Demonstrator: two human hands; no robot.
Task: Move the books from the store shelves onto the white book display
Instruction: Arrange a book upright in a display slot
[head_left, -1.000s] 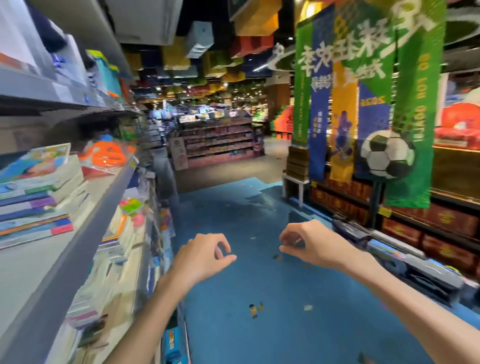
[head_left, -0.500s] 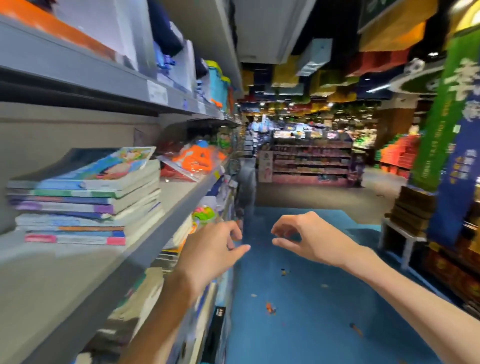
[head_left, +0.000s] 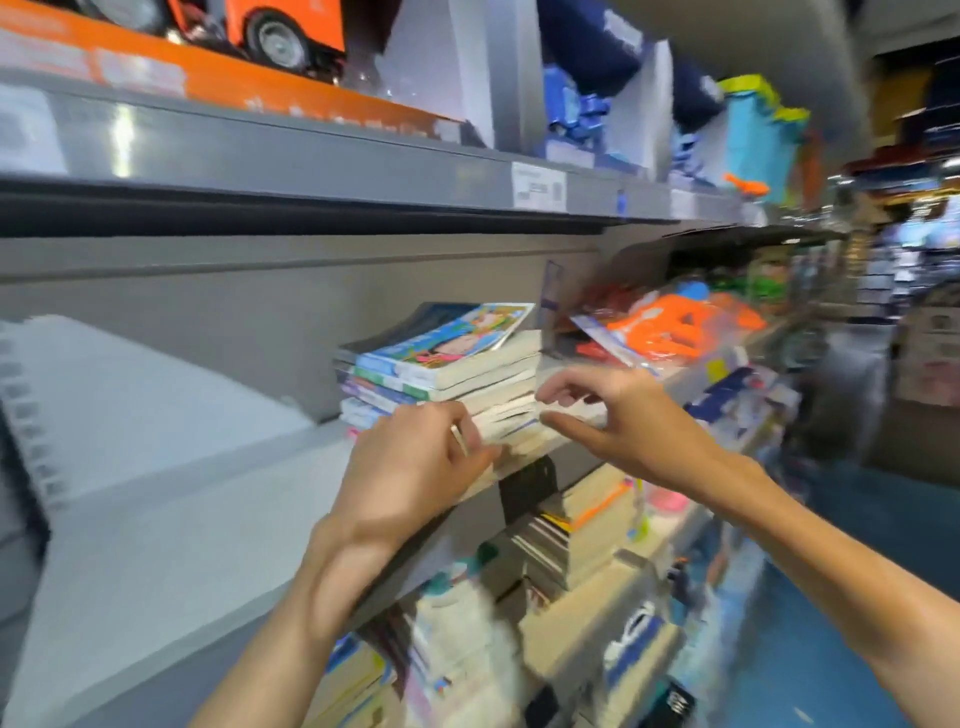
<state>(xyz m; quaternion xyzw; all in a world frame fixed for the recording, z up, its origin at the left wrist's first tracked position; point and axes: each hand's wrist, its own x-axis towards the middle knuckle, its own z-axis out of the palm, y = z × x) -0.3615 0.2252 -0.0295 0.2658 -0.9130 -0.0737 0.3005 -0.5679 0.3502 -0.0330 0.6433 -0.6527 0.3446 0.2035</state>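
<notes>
A stack of several books (head_left: 447, 364) lies flat on the grey middle shelf (head_left: 208, 519), a colourful cartoon cover on top. My left hand (head_left: 415, 467) is at the stack's lower front edge, back of the hand towards me, fingers loosely curled against the lowest books. My right hand (head_left: 623, 421) hovers at the stack's right front corner, thumb and fingers spread apart around the page edges and gripping nothing. The white book display is out of view.
Orange toys in plastic bags (head_left: 670, 327) lie just right of the stack. The shelf above (head_left: 311, 156) carries a toy truck box and blue items. More stacked books (head_left: 571, 535) fill the lower shelves. Blue aisle floor (head_left: 857, 519) runs along the right.
My view has swung left from the aisle to face the shelf. Both hands moved forward and up, from hanging in the air to the stack of books.
</notes>
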